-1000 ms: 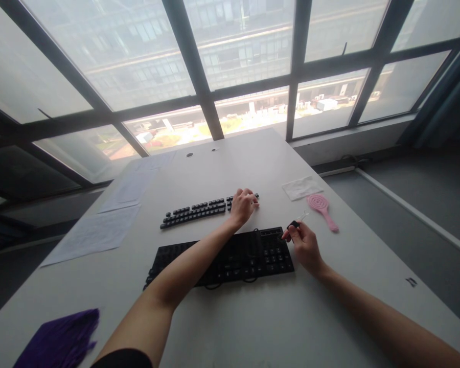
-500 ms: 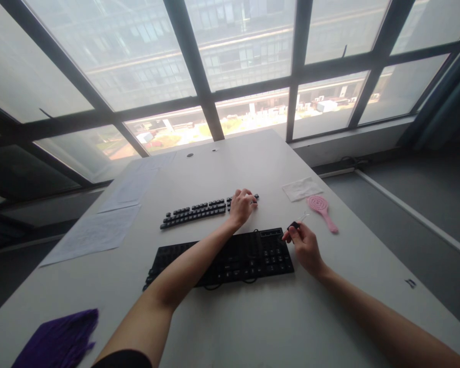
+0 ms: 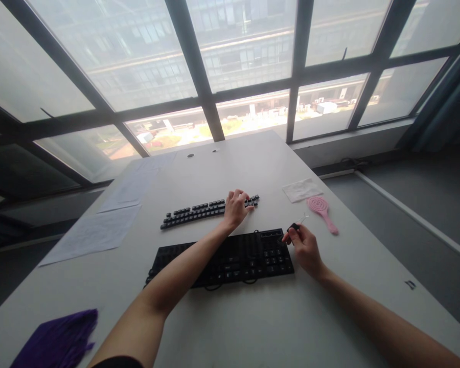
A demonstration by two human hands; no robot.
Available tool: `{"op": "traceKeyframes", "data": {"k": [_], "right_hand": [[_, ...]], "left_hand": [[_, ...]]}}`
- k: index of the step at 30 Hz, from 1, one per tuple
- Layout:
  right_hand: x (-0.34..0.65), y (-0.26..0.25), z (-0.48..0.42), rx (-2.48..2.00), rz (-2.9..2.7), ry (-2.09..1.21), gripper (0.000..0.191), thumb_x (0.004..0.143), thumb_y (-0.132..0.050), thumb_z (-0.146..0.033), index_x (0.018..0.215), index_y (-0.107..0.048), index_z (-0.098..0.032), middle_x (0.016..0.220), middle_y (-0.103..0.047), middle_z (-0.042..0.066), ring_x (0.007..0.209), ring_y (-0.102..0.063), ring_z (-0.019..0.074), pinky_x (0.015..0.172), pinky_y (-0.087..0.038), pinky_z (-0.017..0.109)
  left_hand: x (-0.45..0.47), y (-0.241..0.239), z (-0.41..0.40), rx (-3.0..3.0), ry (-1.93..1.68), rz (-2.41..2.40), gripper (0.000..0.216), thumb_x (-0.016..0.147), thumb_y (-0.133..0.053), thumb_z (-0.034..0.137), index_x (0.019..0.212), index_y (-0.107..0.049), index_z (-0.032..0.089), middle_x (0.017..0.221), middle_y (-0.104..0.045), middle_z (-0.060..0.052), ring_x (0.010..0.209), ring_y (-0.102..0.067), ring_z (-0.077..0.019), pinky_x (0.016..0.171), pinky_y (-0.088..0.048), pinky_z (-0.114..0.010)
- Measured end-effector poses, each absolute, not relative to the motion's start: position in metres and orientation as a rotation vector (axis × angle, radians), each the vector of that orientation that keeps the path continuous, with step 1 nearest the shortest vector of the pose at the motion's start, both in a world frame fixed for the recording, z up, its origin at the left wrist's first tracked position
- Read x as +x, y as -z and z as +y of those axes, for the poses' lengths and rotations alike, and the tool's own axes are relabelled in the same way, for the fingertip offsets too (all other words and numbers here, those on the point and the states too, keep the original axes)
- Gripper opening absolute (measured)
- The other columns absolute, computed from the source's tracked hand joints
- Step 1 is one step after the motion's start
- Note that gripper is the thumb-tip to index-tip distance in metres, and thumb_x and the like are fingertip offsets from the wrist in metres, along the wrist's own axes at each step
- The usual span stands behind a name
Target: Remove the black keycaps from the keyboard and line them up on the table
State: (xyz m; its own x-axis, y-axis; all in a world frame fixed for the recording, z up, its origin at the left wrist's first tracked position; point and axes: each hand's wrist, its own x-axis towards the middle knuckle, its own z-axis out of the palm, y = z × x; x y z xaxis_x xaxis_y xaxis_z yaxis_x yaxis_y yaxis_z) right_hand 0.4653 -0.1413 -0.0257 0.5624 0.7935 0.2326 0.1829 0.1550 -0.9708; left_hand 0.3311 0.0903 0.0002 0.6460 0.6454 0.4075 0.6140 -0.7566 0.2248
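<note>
My left hand (image 3: 235, 209) is over the right part of rows of loose black keycaps (image 3: 195, 212), thumb and fingers apart and curved down at them. The fingertips are close to the caps; whether they touch is hard to tell. In my right hand (image 3: 304, 246) is a keycap puller (image 3: 293, 227), a small black handle with thin wire loops pointing away to the right. That hand hovers by the upper right corner of a black keyboard (image 3: 237, 260). Keycaps sit on the keyboard's number pad, while my left forearm hides much of its left half.
A pink hairbrush (image 3: 322, 212) and a white packet (image 3: 302, 190) lie right of the keycaps. Papers (image 3: 95, 230) cover the table's left side. A purple cloth-like item (image 3: 57, 340) is near left, a small dark piece (image 3: 410, 284) near the right edge. Windows (image 3: 249, 46) stand behind.
My left hand has shifted a little to the left along the keycaps, uncovering more of those at the right end. My right hand and the keycap puller stay nearly still.
</note>
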Motion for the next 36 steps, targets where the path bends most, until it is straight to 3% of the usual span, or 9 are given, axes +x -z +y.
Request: {"op": "traceKeyframes", "data": {"k": [30, 36], "right_hand": [[0.466, 0.024, -0.143, -1.373, -0.930, -0.553, 0.030, 0.097, -0.053, -0.045, 0.080, -0.055, -0.020, 0.070, -0.067, 0.003, 0.063, -0.058, 0.0171, 0.063, -0.046, 0.029], [0.467, 0.022, -0.144, -1.368, -0.928, -0.541, 0.030, 0.097, -0.053, -0.044, 0.080, -0.055, -0.020, 0.071, -0.067, 0.003, 0.065, -0.059, 0.0173, 0.065, -0.048, 0.029]], "left_hand": [[0.331, -0.002, 0.094, 2.778, -0.836, 1.015, 0.034, 0.072, -0.083, 0.037, 0.087, -0.059, 0.019, 0.108, -0.058, -0.009, 0.104, -0.047, -0.0288, 0.094, -0.042, -0.041], [0.266, -0.025, 0.094, 2.765, -0.798, 1.022, 0.017, 0.083, -0.069, 0.029, 0.096, -0.062, 0.020, 0.103, -0.064, -0.007, 0.101, -0.052, -0.0266, 0.094, -0.043, -0.039]]}}
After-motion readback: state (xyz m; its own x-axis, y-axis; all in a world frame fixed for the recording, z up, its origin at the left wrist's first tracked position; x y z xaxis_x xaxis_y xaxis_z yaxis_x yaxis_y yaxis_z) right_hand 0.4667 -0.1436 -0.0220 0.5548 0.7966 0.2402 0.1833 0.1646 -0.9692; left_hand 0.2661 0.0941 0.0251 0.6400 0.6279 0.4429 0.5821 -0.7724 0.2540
